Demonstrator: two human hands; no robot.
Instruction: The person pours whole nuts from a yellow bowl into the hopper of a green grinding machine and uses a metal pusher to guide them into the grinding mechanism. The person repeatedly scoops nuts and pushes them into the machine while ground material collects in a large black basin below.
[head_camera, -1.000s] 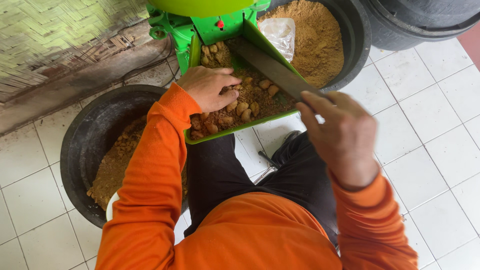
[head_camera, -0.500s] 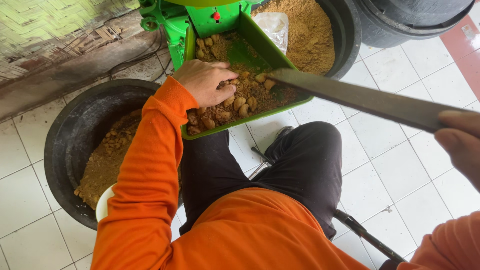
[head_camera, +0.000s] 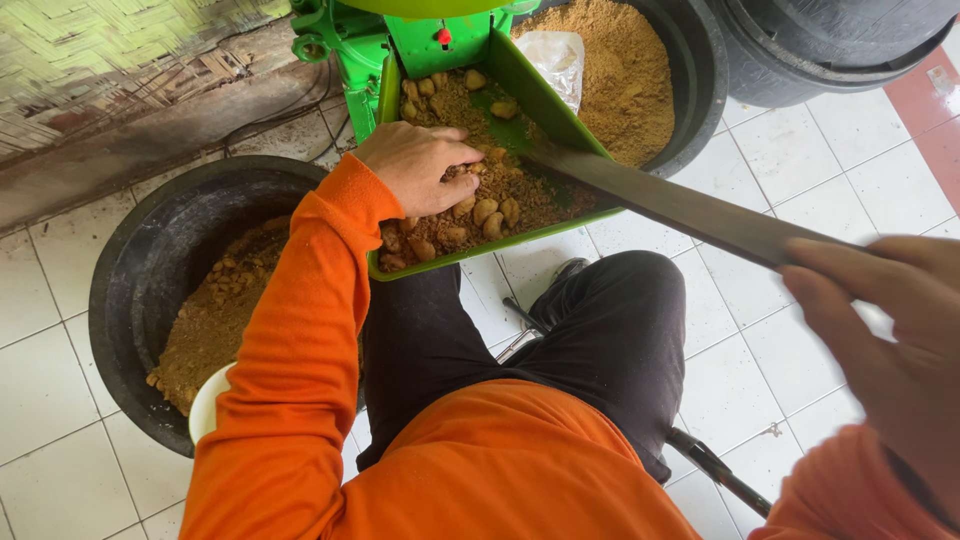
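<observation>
Lumps (head_camera: 470, 215) of brown material lie in the green tray (head_camera: 540, 100), heaped at its near end, and your left hand (head_camera: 420, 165) rests right on them, fingers curled down into the pile. Your right hand (head_camera: 890, 330) sits well to the tray's right and nearer you, closed around the flat blade (head_camera: 680, 205). That blade's long axis runs from your right hand up-left, its tip reaching over the tray's right wall, just beside the left hand.

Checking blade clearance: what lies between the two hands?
Head view: the long blade, held by the right hand, reaches across the green tray toward the left hand.
</observation>
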